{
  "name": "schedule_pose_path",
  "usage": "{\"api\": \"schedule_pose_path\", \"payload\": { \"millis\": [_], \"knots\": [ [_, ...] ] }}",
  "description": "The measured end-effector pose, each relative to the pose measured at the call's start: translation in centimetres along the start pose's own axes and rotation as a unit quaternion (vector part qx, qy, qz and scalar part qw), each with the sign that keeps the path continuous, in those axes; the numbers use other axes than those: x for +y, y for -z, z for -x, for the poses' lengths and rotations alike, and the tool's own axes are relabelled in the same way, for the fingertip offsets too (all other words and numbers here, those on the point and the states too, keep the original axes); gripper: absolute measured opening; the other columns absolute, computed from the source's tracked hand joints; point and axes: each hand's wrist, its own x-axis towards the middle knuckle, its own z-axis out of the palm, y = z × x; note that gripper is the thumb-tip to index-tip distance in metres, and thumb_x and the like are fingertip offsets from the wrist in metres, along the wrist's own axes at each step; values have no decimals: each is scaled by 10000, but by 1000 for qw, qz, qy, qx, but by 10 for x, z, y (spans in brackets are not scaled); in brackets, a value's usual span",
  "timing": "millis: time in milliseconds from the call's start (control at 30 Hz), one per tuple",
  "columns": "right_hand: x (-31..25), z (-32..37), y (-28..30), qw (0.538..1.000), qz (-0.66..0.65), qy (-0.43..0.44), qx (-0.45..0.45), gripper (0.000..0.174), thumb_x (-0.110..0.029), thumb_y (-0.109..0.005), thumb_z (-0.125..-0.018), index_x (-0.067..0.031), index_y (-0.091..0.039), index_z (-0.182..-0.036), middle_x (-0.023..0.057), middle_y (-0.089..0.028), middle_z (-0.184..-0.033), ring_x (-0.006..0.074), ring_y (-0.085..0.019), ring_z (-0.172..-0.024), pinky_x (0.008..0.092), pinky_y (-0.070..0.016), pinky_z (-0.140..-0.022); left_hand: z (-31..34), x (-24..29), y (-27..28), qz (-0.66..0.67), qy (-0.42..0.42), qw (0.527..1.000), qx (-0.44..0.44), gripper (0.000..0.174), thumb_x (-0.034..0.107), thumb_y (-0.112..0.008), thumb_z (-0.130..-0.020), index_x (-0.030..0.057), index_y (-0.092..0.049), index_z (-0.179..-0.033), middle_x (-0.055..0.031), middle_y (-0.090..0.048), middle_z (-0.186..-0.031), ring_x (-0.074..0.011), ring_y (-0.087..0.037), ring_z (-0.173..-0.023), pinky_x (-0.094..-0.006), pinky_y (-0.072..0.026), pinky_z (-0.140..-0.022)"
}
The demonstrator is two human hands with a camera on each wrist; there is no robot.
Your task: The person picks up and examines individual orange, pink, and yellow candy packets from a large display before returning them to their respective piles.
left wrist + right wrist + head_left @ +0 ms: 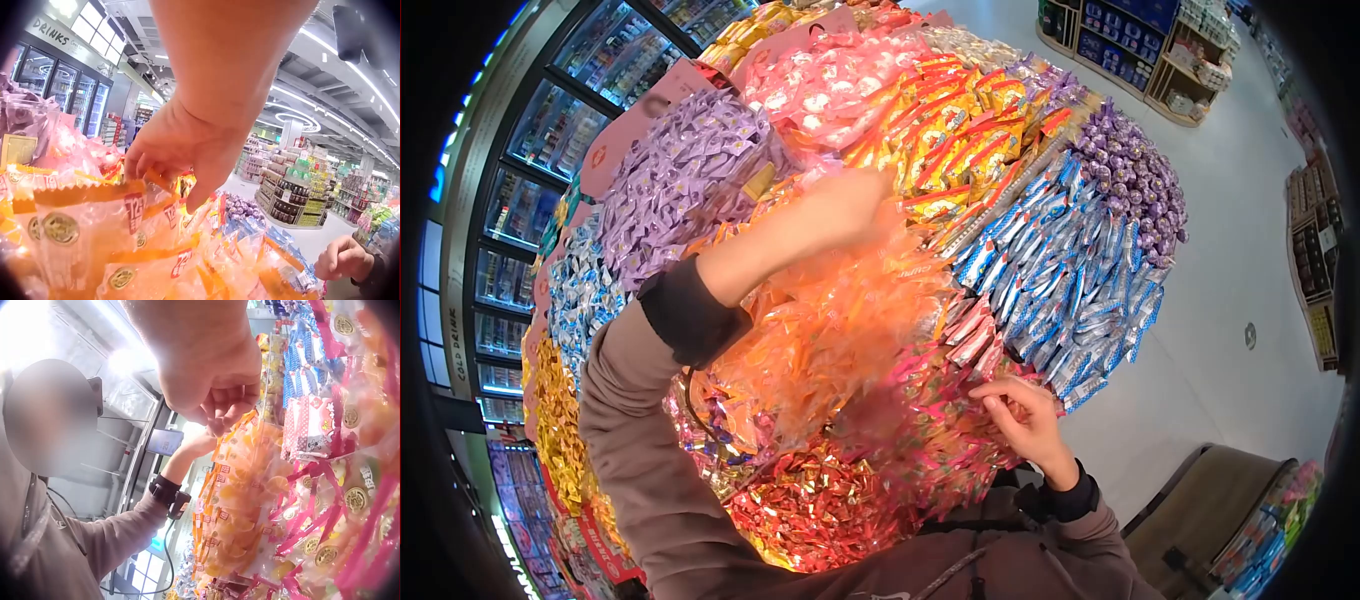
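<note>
My left hand (840, 210) reaches across the heap of orange-wrapped candy packets (810, 320). In the left wrist view the left hand (187, 144) bends down among clear packets with orange edges (81, 225); its fingertips are partly hidden behind wrappers, and I cannot tell whether they pinch one. My right hand (1025, 420) hovers near the pink-edged candy packets (940, 430), fingers loosely curled with nothing between them. Beside it lie a few red-and-white packets (972, 338). The right wrist view has the right hand (215, 387) above these packets, its fingers relaxed.
Blue-and-white packets (1060, 280), purple round candies (1135, 180) and yellow bags (960, 130) fill neighbouring sections. A clear divider (1000, 190) runs between sections. Purple (690, 170) and red-gold candies (820, 500) lie around. Drink fridges (550, 140) stand at left.
</note>
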Motion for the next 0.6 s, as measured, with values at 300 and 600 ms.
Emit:
{"api": "schedule_pose_path", "payload": {
  "millis": [300,600],
  "knots": [
    [-1,-3,2,1000,2,4,8,122,-55,-553,-798,-38,-618,-899,43,-553,-713,125,-479,-587,243,-376,-539,-8,27,-9,-36,-92,995,-26,186,110,-596,-676,-19,-594,-810,-219,-587,-723,-369,-591,-715,-438,-474,-626],
    [1,-4,0,1000,-4,-3,5,121,-53,-552,-800,-36,-619,-899,43,-545,-704,124,-471,-594,244,-371,-548,2,23,-10,42,-19,999,2,145,114,-595,-696,-13,-526,-701,-201,-528,-608,-365,-551,-620,-429,-424,-555]
  ]
}}
